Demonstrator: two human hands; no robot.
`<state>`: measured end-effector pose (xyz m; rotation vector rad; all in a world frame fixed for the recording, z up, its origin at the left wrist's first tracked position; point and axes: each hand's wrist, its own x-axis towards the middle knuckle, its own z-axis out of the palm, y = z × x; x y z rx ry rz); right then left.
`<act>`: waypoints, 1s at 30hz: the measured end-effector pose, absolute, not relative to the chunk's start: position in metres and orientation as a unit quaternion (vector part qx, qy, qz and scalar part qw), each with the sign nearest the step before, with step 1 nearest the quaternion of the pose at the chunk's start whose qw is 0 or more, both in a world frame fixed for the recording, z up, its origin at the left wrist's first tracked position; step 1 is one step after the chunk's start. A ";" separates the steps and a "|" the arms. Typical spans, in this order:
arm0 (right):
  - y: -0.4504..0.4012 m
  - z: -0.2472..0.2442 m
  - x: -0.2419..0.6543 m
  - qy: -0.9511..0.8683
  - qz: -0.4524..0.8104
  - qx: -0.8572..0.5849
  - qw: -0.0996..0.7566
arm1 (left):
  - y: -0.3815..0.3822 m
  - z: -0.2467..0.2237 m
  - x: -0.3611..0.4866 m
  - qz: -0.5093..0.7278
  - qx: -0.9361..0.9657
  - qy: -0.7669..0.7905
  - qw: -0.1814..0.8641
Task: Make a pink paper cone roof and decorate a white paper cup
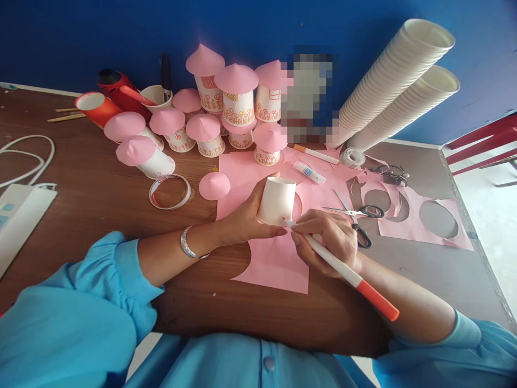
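Observation:
My left hand (252, 215) is closed around a white paper cup (278, 200), holding it over the pink paper (278, 264). Between the fingers of my right hand (329, 240) is a white felt-tip marker (335, 261) with an orange-red end. Its tip touches or almost touches the cup's lower right side, where a small red mark shows. To the left of the cup, a small pink paper cone (214, 186) lies on the table. Behind it stand several paper cups with pink cone roofs (236, 79), many drawn with red and orange flowers.
Black-handled scissors (359, 211) lie right of my hands, near pink sheets with round cut-outs (428, 237). A glue stick (309, 172), another marker (317, 154) and a tape roll (353, 157) lie behind. Tall cup stacks (393, 75) lean against the blue wall. A power strip (24, 221) sits left.

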<state>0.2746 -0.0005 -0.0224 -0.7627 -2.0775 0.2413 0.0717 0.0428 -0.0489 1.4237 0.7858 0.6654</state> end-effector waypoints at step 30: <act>0.001 -0.023 0.273 -0.829 0.074 -0.335 0.442 | 0.043 -0.058 0.070 0.298 0.641 0.330 0.626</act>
